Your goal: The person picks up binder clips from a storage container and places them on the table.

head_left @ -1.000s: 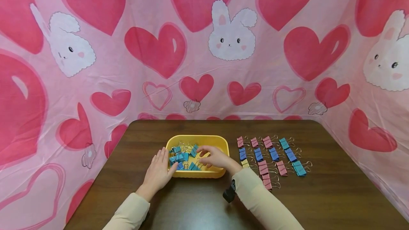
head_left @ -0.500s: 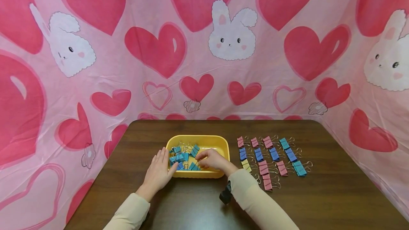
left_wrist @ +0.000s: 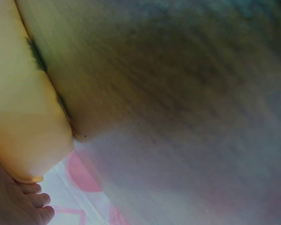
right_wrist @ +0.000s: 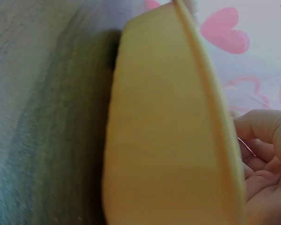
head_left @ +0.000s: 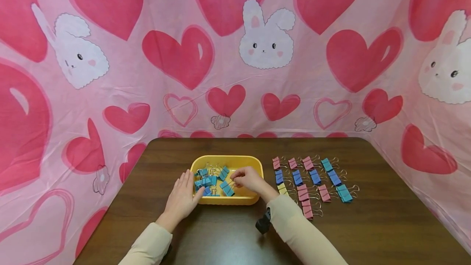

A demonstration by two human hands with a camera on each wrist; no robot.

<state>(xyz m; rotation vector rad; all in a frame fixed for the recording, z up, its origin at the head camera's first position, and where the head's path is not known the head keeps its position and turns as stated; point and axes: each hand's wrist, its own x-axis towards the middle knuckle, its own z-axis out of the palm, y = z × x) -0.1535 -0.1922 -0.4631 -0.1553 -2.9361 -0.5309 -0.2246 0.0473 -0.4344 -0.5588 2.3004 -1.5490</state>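
Observation:
In the head view a yellow plastic bin (head_left: 254, 162) holds several teal and blue binder clips, mostly in its left half. My left hand (head_left: 180, 197) lies with straight fingers along the bin's left end, the thumb at the near rim. Over the bin's right half, my right hand (head_left: 248, 179) pinches the wire handle of a teal binder clip (head_left: 227, 188), whose body points left and toward me. The right wrist view shows the curled fingers (right_wrist: 260, 126) behind the bin's wall (right_wrist: 164, 117); the clip is hidden there. Fingertips (left_wrist: 40, 201) of the left hand show beside the bin in the left wrist view.
Right of the bin, binder clips lie in columns on the brown wooden table (head_left: 220, 232): pink clips (head_left: 303, 192), blue clips (head_left: 297, 178), teal clips (head_left: 344, 193) and a yellow clip (head_left: 282, 189). A pink curtain (head_left: 228, 72) with hearts and rabbits surrounds the table.
My right hand has closed its fingertips on a teal clip's handle and drawn it slightly up and right within the bin. My left hand has stayed in place.

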